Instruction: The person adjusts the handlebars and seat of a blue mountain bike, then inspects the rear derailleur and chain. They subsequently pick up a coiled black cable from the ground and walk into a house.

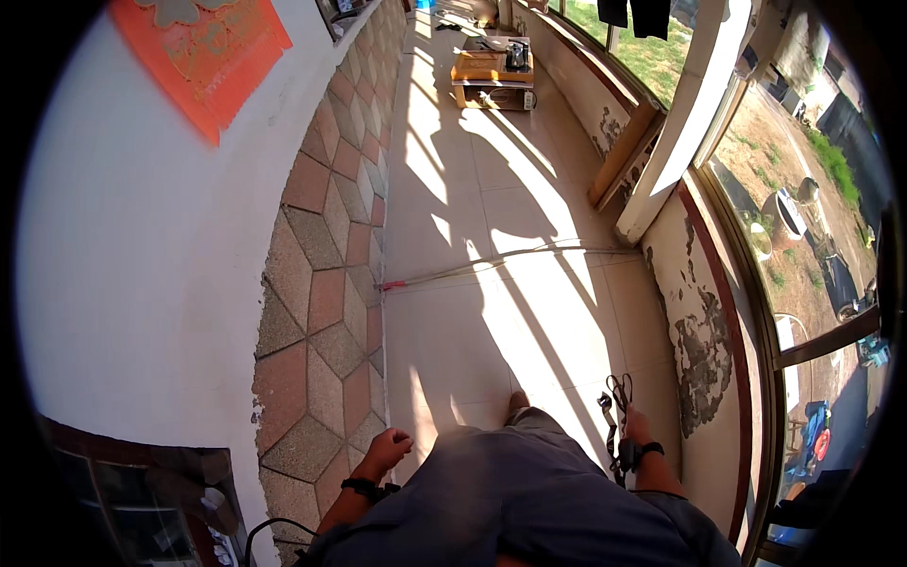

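Observation:
My left hand (385, 452) hangs beside the tiled lower wall, its fingers curled in with nothing seen in them. On the other side of my body, my right hand (639, 427) is closed around what looks like a pair of scissors (621, 387), its dark looped handles pointing forward. A dark strap or cord (609, 423) dangles next to the scissors; how it is held is hidden. Both wrists wear black bands. One foot (518, 401) shows ahead of my body on the sunlit floor.
A hose or cable (510, 255) crosses the floor ahead. Farther on stands a low wooden table (491, 71) bearing a dark kettle (516, 55). The tiled wall (326, 293) runs along the left. At right are a white post (685, 123), a leaning board (625, 156) and a peeling windowed wall (694, 312).

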